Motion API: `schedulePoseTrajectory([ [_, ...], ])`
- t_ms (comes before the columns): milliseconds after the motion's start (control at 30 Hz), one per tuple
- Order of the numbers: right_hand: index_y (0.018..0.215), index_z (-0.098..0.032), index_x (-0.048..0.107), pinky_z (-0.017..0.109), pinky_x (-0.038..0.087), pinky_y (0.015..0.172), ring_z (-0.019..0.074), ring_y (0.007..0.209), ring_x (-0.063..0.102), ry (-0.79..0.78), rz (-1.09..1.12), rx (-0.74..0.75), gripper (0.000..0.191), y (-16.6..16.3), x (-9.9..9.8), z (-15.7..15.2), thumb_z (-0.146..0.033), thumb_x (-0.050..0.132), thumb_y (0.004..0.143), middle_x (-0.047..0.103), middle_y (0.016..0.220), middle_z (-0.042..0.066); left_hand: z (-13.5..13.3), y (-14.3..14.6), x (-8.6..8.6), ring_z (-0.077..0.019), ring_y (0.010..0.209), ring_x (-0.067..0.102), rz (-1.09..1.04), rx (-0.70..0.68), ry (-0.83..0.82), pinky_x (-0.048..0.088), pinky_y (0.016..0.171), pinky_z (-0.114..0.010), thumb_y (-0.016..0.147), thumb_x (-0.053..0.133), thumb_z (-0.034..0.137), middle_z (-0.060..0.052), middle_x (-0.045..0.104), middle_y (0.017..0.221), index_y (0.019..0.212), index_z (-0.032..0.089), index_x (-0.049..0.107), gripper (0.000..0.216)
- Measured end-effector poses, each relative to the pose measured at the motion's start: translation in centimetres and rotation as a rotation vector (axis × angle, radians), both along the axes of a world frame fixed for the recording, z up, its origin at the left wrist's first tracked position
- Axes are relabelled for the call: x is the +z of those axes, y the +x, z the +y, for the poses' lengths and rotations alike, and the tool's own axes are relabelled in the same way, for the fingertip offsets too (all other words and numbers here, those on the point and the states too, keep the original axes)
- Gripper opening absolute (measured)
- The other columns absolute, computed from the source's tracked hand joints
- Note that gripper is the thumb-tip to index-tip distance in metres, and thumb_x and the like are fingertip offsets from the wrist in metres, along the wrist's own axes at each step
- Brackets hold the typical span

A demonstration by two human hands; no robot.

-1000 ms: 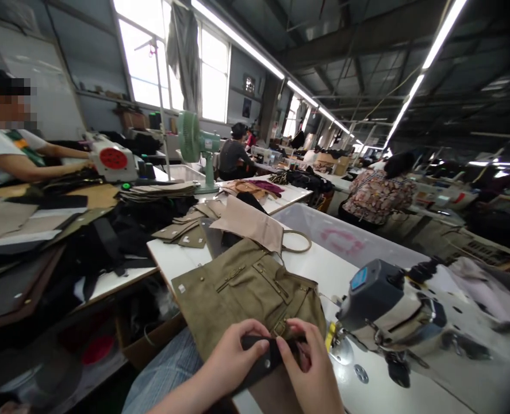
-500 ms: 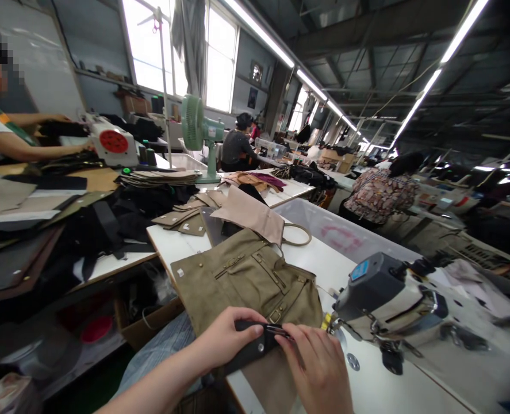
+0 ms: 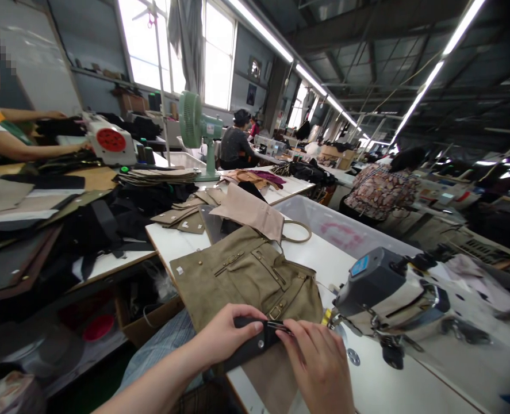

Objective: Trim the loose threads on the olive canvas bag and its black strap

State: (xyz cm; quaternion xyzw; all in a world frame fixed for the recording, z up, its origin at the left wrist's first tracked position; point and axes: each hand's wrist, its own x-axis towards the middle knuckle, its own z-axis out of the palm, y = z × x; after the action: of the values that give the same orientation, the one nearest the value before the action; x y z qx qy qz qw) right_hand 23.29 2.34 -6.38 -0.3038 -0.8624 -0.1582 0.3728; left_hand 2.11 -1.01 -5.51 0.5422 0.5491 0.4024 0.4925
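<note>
My left hand (image 3: 222,336) is closed on a black leather strap (image 3: 250,347) with a metal rivet, thumb on top. My right hand (image 3: 319,362) pinches the strap's far end, next to a brass buckle on an olive suede bag panel (image 3: 237,273). The panel has zips and straps and lies on the white sewing table (image 3: 323,259) in front of me. A grey sewing machine (image 3: 392,299) stands just right of my hands.
Tan and beige cut pieces (image 3: 246,213) lie beyond the panel. A green fan (image 3: 196,129) stands behind stacked pieces. A person at the far left works at a white machine (image 3: 110,144). Other people sit further back. Dark material piles cover the left bench (image 3: 43,230).
The view shifted slightly. My right hand moved from gripping the strap's end to pinching it flatter beside the buckle; my left hand kept its hold.
</note>
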Motion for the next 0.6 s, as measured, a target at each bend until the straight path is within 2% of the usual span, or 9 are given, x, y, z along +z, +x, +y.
schedulePoseTrajectory([
  [300,0.107,-0.015,0.061,0.035,0.036,0.079,0.0207,0.081,0.054,0.015,-0.011,-0.013,0.017,-0.07,0.37,-0.04,-0.029,0.053,0.101,0.067,0.086,0.006,0.02,-0.08,0.12,-0.0291,0.095,0.067,-0.007,-0.005,-0.02,0.048,0.086,-0.034,0.078,0.065,0.049,-0.01,0.077,0.098,0.102,0.011,0.077,0.046],
  [600,0.104,-0.017,0.061,0.034,0.036,0.078,0.0194,0.08,0.055,-0.032,0.023,0.002,0.018,-0.15,0.11,0.03,-0.031,0.051,0.102,0.066,0.086,0.004,0.15,0.04,-0.19,-0.0279,0.093,0.067,-0.007,-0.007,-0.01,0.049,0.086,-0.033,0.078,0.064,0.046,-0.009,0.077,0.098,0.102,0.01,0.077,0.045],
])
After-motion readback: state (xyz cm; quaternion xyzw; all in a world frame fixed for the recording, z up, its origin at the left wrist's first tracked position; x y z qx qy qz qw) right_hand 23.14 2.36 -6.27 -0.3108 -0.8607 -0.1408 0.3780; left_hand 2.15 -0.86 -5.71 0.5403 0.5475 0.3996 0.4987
